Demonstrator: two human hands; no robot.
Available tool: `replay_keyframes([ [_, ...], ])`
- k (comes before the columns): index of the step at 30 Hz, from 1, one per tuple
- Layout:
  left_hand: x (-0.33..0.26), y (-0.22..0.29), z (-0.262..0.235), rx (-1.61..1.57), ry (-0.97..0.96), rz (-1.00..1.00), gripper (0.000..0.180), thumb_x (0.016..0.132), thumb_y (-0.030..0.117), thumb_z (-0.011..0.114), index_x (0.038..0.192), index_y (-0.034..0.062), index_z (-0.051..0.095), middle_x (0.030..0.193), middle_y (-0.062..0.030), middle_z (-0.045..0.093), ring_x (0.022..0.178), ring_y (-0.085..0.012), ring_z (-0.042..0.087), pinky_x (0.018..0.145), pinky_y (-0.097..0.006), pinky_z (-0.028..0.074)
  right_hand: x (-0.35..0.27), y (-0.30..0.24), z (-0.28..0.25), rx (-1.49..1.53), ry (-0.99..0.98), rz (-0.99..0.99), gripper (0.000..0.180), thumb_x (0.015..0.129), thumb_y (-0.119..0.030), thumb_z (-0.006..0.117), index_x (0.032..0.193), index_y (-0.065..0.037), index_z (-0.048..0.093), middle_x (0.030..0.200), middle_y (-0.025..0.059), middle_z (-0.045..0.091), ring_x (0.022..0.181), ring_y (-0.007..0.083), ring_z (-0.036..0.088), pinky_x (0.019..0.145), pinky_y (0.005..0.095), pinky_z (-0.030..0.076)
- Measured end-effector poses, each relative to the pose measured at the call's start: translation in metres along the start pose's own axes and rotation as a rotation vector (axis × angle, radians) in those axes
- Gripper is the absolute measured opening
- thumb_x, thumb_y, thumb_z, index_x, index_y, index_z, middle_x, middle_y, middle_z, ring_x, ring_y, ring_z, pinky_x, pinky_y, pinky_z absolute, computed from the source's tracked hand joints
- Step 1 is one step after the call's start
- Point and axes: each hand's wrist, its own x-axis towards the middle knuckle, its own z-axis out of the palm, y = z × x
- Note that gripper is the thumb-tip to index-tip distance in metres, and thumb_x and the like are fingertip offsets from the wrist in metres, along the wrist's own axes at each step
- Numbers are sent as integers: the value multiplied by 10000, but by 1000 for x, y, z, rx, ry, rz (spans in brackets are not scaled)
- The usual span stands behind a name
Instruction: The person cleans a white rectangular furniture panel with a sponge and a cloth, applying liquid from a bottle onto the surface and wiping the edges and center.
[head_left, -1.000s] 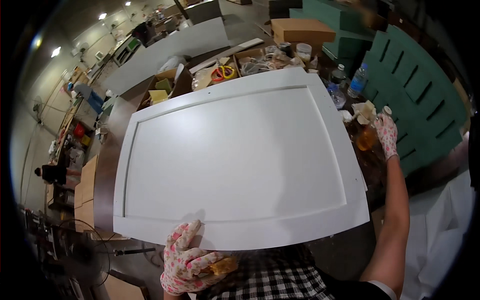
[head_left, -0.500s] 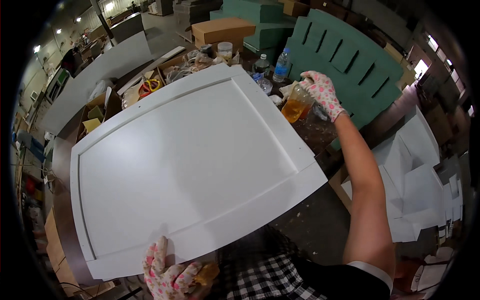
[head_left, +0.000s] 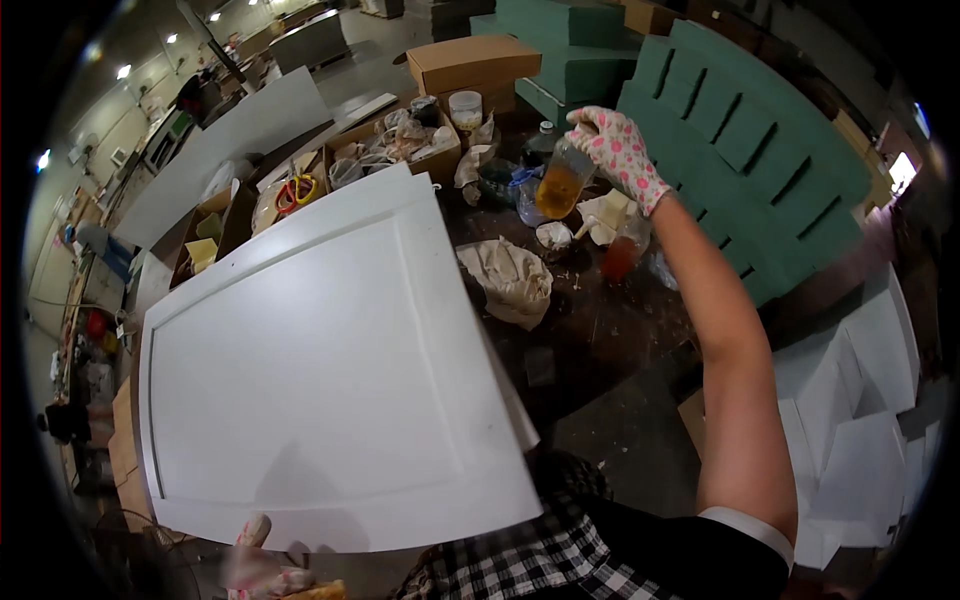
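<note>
A large white recessed panel door (head_left: 320,370) lies flat in front of me. My right hand (head_left: 618,150), in a white glove with pink dots, holds a clear plastic bottle of amber liquid (head_left: 562,182) lifted above the dark worktable, past the panel's right edge. My left hand (head_left: 265,565), in the same kind of glove, sits at the panel's near edge, blurred, with a small orange-brown thing by its fingers. Whether it grips anything cannot be told.
A crumpled beige rag (head_left: 510,280), a second bottle with reddish liquid (head_left: 622,255) and small containers lie on the dark worktable (head_left: 600,330). Cardboard boxes (head_left: 470,62) of clutter stand behind. Green foam blocks (head_left: 760,150) are stacked at the right, white foam pieces (head_left: 860,400) lower right.
My right hand has lifted the amber bottle off the table and higher. My head has turned right, so the panel now lies further left in view.
</note>
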Motion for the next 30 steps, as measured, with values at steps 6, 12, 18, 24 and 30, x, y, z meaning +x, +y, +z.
replay_keyframes([
  [6, -44, -6, 9, -1180, 493, -793, 454, 831, 124, 592, 1217, -98, 500, 734, -82, 603, 752, -269, 660, 1063, -608, 270, 62, 34, 23, -30, 28, -96, 320, 792, -245, 701, 1073, -97, 665, 1006, 98, 692, 948, 241, 652, 842, 334, 499],
  [12, 23, -1, 97, -512, 581, -534, 617, 768, 470, 681, 1121, -17, 542, 1023, -171, 605, 1176, -356, 520, 1102, -570, 246, 104, 58, 62, -15, 105, -67, 307, 796, -235, 693, 1064, -90, 657, 1026, 96, 681, 956, 245, 647, 854, 349, 495],
  [18, 50, 7, 116, -501, 665, -470, 632, 749, 453, 689, 1143, -18, 539, 1098, -205, 590, 1226, -385, 471, 1113, -534, 225, 146, 71, 88, -99, 151, -96, 291, 799, -227, 684, 1054, -89, 652, 1046, 98, 666, 982, 251, 634, 862, 360, 493],
  [24, 36, 11, 115, -369, 687, -598, 668, 733, 501, 686, 1175, 22, 543, 1247, -268, 521, 1231, -387, 461, 1094, -519, 256, 168, 97, 131, -148, 106, -101, 287, 784, -217, 698, 1035, -89, 645, 1020, 110, 656, 973, 272, 625, 857, 382, 493],
  [30, 33, 12, 118, -274, 712, -666, 709, 737, 541, 668, 1189, 13, 532, 1261, -261, 510, 1212, -382, 470, 1083, -514, 268, 181, 125, 174, -245, -57, -44, 278, 792, -236, 686, 1034, -105, 645, 1009, 118, 657, 974, 293, 621, 843, 412, 500],
])
